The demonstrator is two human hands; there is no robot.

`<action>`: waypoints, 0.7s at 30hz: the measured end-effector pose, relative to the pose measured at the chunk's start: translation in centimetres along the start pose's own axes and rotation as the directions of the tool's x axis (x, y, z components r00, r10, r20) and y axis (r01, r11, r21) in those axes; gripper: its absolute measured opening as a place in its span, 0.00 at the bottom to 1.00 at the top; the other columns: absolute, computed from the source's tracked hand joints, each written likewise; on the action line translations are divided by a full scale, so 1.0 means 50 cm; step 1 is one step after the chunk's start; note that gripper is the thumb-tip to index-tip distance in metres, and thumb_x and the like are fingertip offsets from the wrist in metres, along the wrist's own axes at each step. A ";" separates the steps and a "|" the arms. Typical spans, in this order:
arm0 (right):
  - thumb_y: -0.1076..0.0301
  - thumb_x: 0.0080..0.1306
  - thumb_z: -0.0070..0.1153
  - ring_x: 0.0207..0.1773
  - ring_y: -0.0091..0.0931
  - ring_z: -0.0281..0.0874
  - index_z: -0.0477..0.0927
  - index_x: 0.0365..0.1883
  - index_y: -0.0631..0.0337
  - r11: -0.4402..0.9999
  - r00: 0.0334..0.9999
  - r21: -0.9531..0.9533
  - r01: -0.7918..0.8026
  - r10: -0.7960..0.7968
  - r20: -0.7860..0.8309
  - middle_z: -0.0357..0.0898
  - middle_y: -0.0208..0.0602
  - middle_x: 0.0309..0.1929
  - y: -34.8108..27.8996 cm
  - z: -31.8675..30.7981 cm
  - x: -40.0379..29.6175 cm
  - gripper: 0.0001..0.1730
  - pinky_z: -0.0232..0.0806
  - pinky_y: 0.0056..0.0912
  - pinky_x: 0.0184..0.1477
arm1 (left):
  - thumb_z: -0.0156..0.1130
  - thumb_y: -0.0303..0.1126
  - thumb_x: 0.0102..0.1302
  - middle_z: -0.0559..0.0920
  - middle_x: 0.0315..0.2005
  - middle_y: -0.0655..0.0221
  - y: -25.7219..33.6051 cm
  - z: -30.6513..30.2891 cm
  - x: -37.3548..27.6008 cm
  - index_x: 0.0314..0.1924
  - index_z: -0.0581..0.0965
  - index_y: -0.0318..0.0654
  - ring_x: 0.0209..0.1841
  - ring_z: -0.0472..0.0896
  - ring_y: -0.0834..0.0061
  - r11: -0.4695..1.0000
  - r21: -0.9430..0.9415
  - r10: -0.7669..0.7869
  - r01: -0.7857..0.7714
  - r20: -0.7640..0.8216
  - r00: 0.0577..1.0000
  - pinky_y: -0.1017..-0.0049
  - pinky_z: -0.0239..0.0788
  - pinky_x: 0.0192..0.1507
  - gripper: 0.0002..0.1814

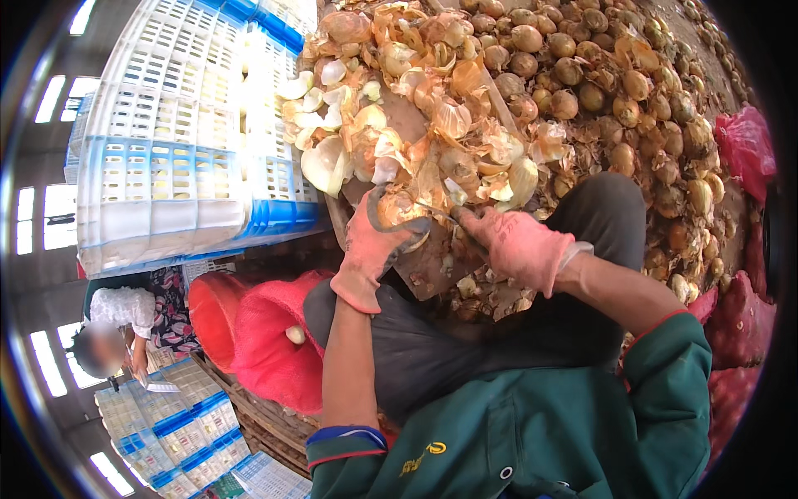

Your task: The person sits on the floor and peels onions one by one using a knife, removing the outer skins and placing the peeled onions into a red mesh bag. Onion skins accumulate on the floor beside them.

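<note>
In a pink work glove with dark palm, my left hand [369,249] grips a yellow onion [399,207] over a wooden board [430,274]. My right hand [517,240], gloved alike, is closed around a knife, mostly hidden in the fist. The knife blade [436,213] points left and meets or nearly meets the onion's side; I cannot tell whether it cuts in. Just beyond both hands lies a heap of onion skins [449,118] with onions among it. A pale, thick peel piece [326,165] rests at the heap's left edge.
White and blue plastic crates [168,162] are stacked close on the left. Many unpeeled onions [567,68] cover the ground at upper right. A red bucket-like container [215,318] and a pink mesh sack [277,355] stand by my left leg. Another person [121,305] is at far left.
</note>
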State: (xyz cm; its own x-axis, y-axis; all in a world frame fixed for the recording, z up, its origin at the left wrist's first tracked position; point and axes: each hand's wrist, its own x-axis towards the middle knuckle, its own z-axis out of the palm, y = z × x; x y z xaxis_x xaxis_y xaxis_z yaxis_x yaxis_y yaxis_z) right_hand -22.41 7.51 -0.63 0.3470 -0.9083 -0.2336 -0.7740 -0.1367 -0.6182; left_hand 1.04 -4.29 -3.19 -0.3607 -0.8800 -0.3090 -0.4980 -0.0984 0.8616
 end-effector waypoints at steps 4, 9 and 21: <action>0.76 0.63 0.58 0.40 0.43 0.79 0.67 0.62 0.65 0.963 0.999 0.270 0.013 -0.022 0.031 0.78 0.48 0.36 -0.001 0.003 -0.027 0.28 0.72 0.41 0.45 | 0.80 0.25 0.45 0.81 0.54 0.65 0.016 0.012 -0.044 0.65 0.69 0.33 0.57 0.79 0.74 0.978 -0.170 -0.096 0.119 0.135 0.986 0.71 0.73 0.60 0.45; 0.74 0.66 0.53 0.34 0.40 0.77 0.70 0.53 0.64 0.982 0.996 0.187 -0.005 -0.013 0.090 0.73 0.44 0.26 -0.021 -0.023 -0.083 0.17 0.72 0.40 0.41 | 0.77 0.41 0.53 0.74 0.61 0.49 0.056 0.075 -0.122 0.69 0.66 0.33 0.63 0.75 0.55 0.924 0.373 0.094 -0.079 -0.021 0.995 0.61 0.68 0.64 0.47; 0.69 0.65 0.56 0.38 0.43 0.79 0.68 0.60 0.70 0.842 0.936 -0.436 0.319 -0.208 0.283 0.76 0.49 0.31 0.004 -0.012 -0.039 0.27 0.71 0.44 0.42 | 0.70 0.40 0.58 0.78 0.55 0.59 -0.033 0.076 -0.086 0.63 0.72 0.35 0.60 0.74 0.56 0.380 0.763 0.670 -0.522 0.162 0.725 0.60 0.67 0.63 0.34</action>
State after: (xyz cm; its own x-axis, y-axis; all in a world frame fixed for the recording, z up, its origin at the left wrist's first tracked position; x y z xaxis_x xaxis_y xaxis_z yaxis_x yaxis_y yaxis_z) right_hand -23.55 8.99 0.17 0.6361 -0.7099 -0.3024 -0.7715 -0.5772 -0.2677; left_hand 0.42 1.41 -4.82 -0.7228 -0.6282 0.2880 -0.6028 0.7769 0.1817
